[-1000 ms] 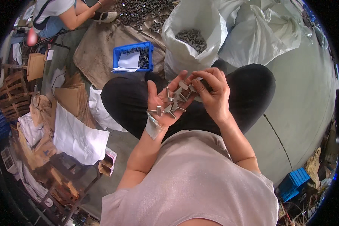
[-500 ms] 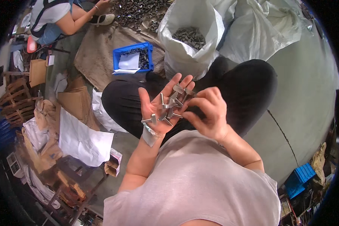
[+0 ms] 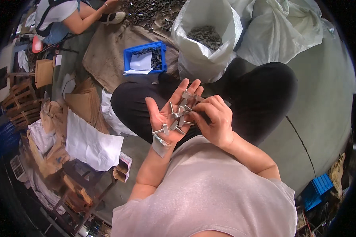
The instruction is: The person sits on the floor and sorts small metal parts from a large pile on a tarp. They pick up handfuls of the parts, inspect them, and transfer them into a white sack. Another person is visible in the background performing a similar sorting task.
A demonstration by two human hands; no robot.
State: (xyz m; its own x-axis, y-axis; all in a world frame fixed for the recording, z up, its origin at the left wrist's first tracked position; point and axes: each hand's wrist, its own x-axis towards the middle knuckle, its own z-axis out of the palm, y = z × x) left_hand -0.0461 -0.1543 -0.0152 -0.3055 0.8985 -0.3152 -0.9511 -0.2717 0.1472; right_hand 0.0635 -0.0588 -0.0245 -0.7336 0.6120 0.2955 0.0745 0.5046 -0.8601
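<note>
My left hand (image 3: 167, 114) is held palm up in front of my chest, fingers spread, with several small silver T-shaped metal bolts (image 3: 178, 115) lying on the palm and fingers. A strip of tape wraps the wrist. My right hand (image 3: 214, 120) is beside it, fingers curled and pinching one of the bolts at the edge of the left palm. Both hands hover above my black-trousered legs (image 3: 261, 91).
An open white sack (image 3: 203, 37) of dark metal parts stands just ahead, with a blue crate (image 3: 128, 57) holding parts and paper to its left. Another person (image 3: 67, 15) sits at the far left. Cardboard, white sheets and wooden frames lie on the left floor.
My hands have dropped slightly lower and closer to my chest. The right hand's fingers have shifted across the bolts on the left palm.
</note>
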